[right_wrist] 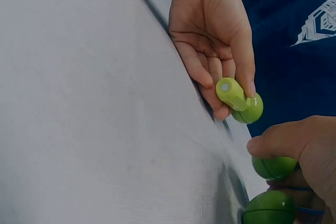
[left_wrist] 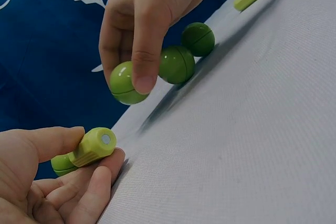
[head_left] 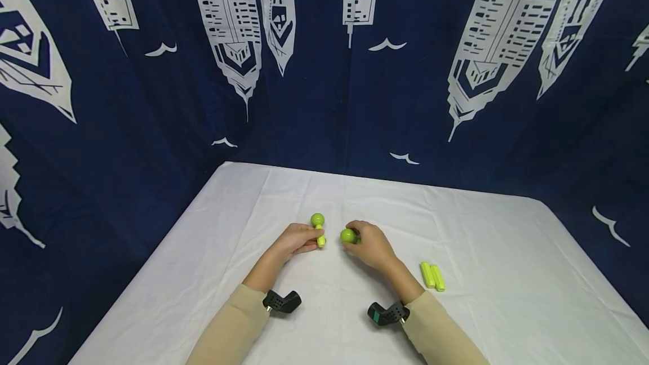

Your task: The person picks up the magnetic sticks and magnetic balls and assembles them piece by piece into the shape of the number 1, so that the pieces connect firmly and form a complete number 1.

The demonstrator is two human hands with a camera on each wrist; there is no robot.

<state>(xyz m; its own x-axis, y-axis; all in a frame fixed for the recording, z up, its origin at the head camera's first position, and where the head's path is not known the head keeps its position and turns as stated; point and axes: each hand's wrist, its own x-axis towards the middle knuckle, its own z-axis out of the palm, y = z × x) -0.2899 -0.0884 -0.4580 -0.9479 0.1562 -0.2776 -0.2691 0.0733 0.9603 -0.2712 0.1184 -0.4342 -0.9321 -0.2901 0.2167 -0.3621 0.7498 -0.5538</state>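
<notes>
Near the middle of the white table, my left hand [head_left: 297, 239] pinches a yellow-green rod [left_wrist: 95, 146] between thumb and fingers. A round grey spot shows on the rod's near end, and a shiny green ball [head_left: 317, 219] sits at its far end. Just to the right, my right hand [head_left: 374, 246] grips another green ball [head_left: 347, 235] between thumb and fingertips. Two more green balls, a middle ball [left_wrist: 177, 65] and a rear ball [left_wrist: 198, 39], line up behind it in the left wrist view; whether they touch the palm is hidden. The two hands are apart.
Two yellow-green rods, a left rod [head_left: 428, 275] and a right rod [head_left: 438, 278], lie side by side on the white tablecloth [head_left: 507, 252], right of my right forearm. Behind the table hangs a dark blue curtain [head_left: 314, 128] with white building prints.
</notes>
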